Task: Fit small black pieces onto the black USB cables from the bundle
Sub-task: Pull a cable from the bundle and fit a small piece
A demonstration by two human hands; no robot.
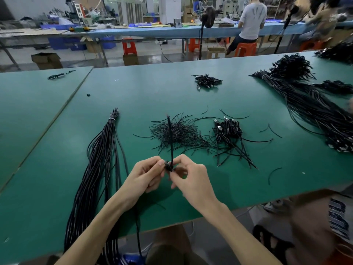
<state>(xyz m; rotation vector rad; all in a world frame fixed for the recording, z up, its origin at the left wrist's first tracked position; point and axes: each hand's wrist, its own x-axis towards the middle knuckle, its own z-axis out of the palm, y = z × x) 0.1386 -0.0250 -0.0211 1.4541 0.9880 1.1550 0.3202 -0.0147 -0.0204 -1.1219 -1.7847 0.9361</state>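
Note:
Both hands meet above the green table [57, 188]. My left hand [145, 176] and my right hand [188, 175] pinch a black USB cable [170, 138] between their fingertips, at a small black piece [169, 166] on it. One end of the cable stands up blurred above the hands; the rest hangs down over the table's near edge. A tied bundle of long black cables [97, 169] lies to the left of my left hand. Beyond the hands lies a heap of thin black ties [177, 133].
A pile of coiled, tied cables with USB plugs [228, 131] lies right of the heap, a smaller pile [208, 81] farther back. Large cable bundles [313, 104] fill the right side. Loose ties are scattered about. A seated person's clothes [313, 222] are at the lower right.

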